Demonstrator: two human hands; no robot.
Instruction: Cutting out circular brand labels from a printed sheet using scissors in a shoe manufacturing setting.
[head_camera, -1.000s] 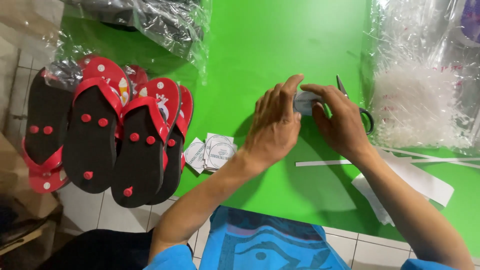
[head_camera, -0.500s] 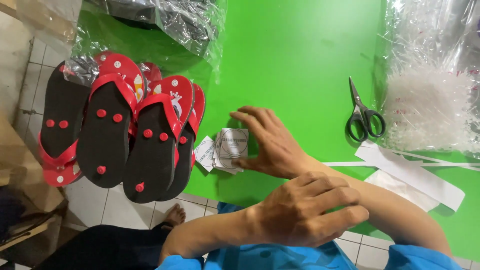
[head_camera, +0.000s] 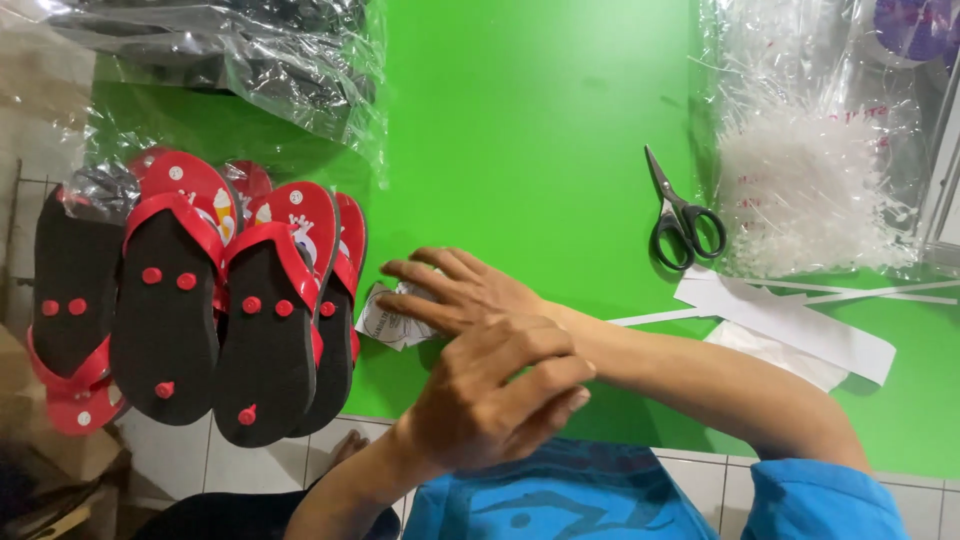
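Right hand (head_camera: 455, 292): reaches across my body, fingers spread flat on the crumpled paper tags (head_camera: 392, 318); pressing, not clenched.
Left hand (head_camera: 492, 392): loose, grasping nothing, resting on my right forearm.
Tags: on green table (head_camera: 520, 130), just beside red-and-black flip-flops (head_camera: 230, 300), handy for tagging.
Scissors (head_camera: 680, 215): set aside, well apart.

The worktop (head_camera: 520, 120) is smooth, matt green; the flip-flops (head_camera: 215, 300) look like matt black and red foam rubber; the scissors (head_camera: 680, 215) pair bare metal blades with black plastic handles; the bags (head_camera: 240, 50) are glossy, crinkled clear plastic; the strips (head_camera: 790, 325) are white paper
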